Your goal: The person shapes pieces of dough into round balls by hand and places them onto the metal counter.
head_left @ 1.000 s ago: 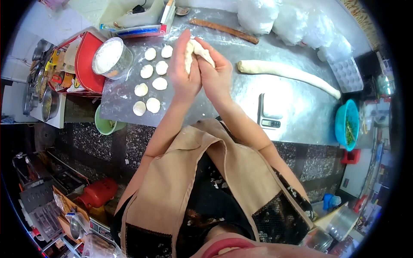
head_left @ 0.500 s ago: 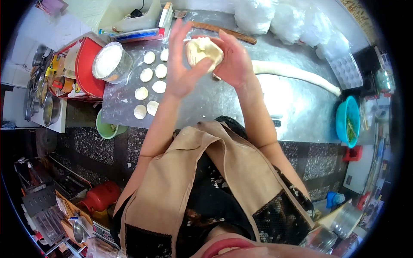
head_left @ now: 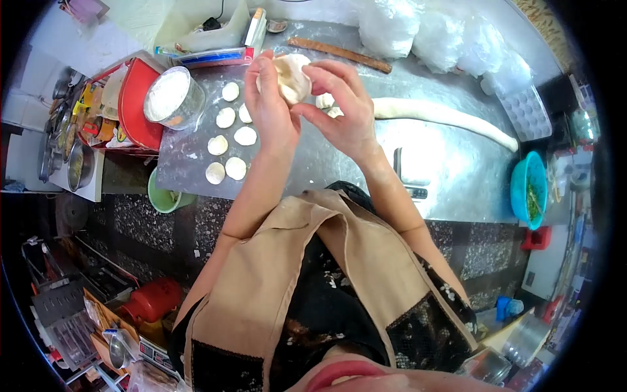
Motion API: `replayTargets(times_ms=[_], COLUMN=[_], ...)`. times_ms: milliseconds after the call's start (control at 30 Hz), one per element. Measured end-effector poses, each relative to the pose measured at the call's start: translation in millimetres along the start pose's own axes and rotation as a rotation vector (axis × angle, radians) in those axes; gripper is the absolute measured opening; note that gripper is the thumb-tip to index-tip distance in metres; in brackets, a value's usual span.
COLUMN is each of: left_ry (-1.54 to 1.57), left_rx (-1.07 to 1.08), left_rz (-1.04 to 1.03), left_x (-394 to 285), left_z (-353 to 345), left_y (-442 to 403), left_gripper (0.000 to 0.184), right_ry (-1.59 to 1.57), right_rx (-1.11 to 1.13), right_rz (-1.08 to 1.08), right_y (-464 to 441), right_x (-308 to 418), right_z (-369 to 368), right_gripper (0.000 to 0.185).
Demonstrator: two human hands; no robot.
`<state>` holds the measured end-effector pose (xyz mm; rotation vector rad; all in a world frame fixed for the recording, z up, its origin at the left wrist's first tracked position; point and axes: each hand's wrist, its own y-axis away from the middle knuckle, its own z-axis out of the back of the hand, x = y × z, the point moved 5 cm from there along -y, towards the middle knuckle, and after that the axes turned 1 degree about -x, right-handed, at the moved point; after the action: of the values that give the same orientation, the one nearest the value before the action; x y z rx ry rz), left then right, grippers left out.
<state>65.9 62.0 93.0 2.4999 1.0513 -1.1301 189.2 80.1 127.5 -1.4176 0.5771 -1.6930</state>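
Observation:
A piece of dough [head_left: 295,75], shaped into a hollow cup, is held up above the metal table. My left hand [head_left: 274,104] is closed around its left side, with the thumb upright against it. My right hand [head_left: 346,108] grips the right edge of the same dough between bent fingers and thumb. Below and behind my right hand lie small dough pieces [head_left: 324,100], partly covered by it. A long dough roll [head_left: 444,114] stretches to the right from there. Several round dough pieces [head_left: 245,136] lie on the table left of my left forearm.
The metal table [head_left: 300,163] carries a clear tub of flour [head_left: 167,95] on the left and a wooden stick [head_left: 339,53] at the back. A small scale [head_left: 415,192] sits near the front edge. At right stands a turquoise basin [head_left: 529,189]; plastic bags [head_left: 437,39] line the back.
Both hands have moved slightly left with the dough and turned it. My left hand, earlier spread, now wraps its side. My right hand has shifted from cupping it to gripping its edge.

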Motion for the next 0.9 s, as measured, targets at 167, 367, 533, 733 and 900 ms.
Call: replayTargets(times_ms=[167,367,533,733,900], left_ry=[0.025,-0.371,-0.855,-0.633,-0.954], left_rx=[0.192,0.544,0.840,0.735,0.907], left_rz=[-0.096,-0.257,-0.360,-0.264,-0.036], left_x=[-9.1,-13.9,-26.3,-22.6,-28.1], left_z=[-6.7,-4.6,-17.0,-13.4,-26.4], left_y=[8.6,11.5,12.3,18.5,27.0], left_gripper=[0.029,0.032,0.040,0.050,0.086], right_ry=[0.010,-0.073,-0.236,-0.593,-0.230], right_rx=[0.007,0.113,0.296,0.326,0.540], right_rz=[0.008,-0.093,-0.258,-0.648,-0.428], right_y=[0.7,-2.0,-4.3,8.6,-3.5], right_x=[-2.2,-15.8,-19.0,-36.0,-11.0], right_z=[1.9,16.7,23.8,12.1,15.3], right_gripper=[0.029,0.017,0.015,0.018,0.015])
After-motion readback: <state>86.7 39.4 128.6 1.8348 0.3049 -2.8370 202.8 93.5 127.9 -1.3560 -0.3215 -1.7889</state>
